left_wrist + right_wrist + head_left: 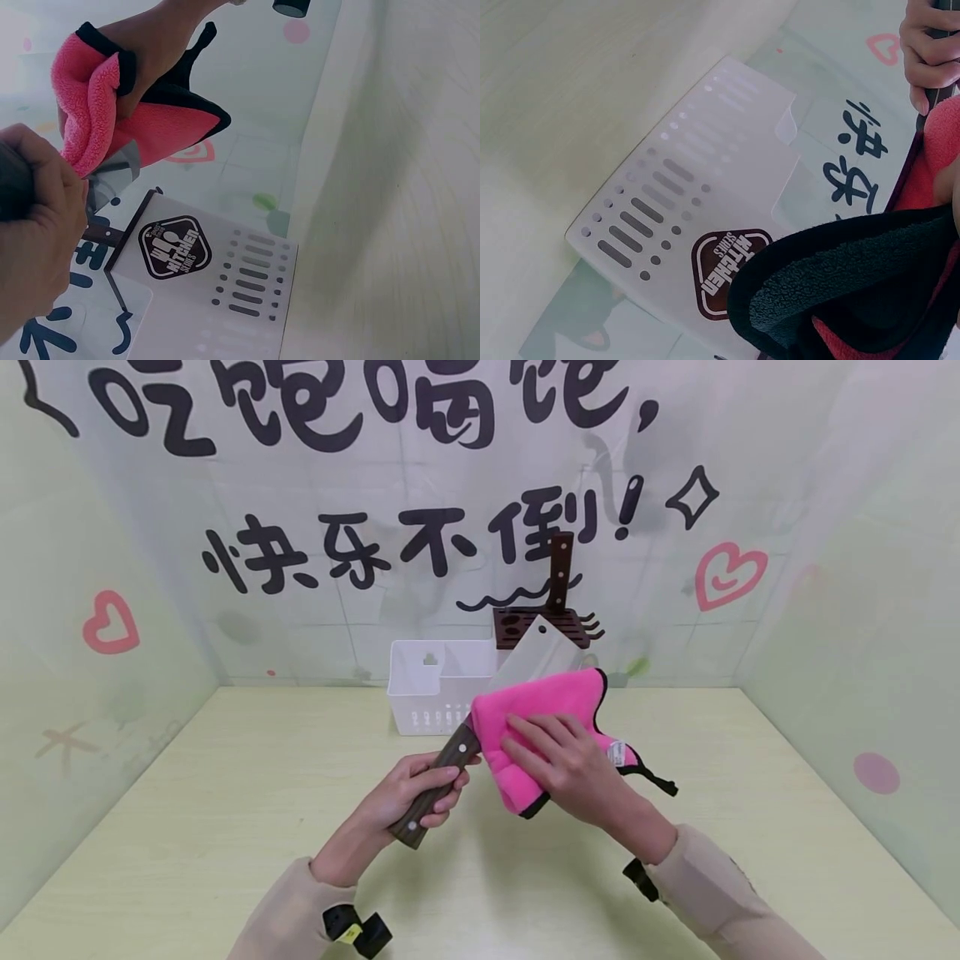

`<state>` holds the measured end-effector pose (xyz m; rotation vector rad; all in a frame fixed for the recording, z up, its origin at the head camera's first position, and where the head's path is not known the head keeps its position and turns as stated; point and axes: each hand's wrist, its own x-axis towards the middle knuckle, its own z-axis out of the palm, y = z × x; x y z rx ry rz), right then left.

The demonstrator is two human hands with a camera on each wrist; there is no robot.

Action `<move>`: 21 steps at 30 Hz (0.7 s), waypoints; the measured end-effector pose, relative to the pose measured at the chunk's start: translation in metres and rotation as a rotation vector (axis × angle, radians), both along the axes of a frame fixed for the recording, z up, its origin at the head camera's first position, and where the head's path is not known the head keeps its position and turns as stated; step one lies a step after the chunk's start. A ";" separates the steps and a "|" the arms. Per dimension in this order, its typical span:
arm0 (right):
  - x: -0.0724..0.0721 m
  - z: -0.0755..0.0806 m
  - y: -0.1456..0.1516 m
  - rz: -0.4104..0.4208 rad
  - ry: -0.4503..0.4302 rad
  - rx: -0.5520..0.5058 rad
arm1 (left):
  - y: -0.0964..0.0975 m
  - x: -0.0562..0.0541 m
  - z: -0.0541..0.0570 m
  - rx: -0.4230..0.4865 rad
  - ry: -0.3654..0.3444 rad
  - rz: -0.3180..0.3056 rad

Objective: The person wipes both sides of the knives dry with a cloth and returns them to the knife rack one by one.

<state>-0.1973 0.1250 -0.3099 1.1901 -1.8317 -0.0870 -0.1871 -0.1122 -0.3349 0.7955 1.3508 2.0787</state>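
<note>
A cleaver (536,653) with a dark wooden handle (462,747) is held up at a slant above the table, its blade pointing to the upper right. My left hand (393,793) grips the handle. A pink cloth (543,693) with black edging is folded over the blade near the handle and covers much of it. My right hand (573,768) holds the cloth against the blade, fingers laid across the pink side. In the left wrist view, the cloth (94,112) wraps round the blade's edge, under the right hand (154,45).
Behind the cleaver stands a white perforated basket (412,714) on the pale wooden table (262,777). Dark brown utensils stand at its right end, among them a slotted turner (559,577). Printed walls (465,485) enclose the back and sides.
</note>
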 end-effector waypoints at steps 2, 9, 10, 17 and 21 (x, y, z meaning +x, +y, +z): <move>0.000 0.001 0.000 0.002 -0.005 0.001 | 0.000 0.000 0.000 0.005 0.002 -0.002; 0.000 0.004 -0.001 0.022 0.008 -0.042 | 0.000 0.001 0.001 -0.055 0.030 0.028; 0.000 0.005 -0.002 0.025 0.021 -0.053 | 0.001 0.002 0.002 -0.077 0.037 0.039; 0.001 0.014 -0.002 0.035 0.059 -0.155 | 0.004 0.011 0.009 -0.270 0.197 0.130; 0.001 0.023 0.002 0.056 0.054 -0.244 | 0.005 0.018 0.014 -0.424 0.373 0.207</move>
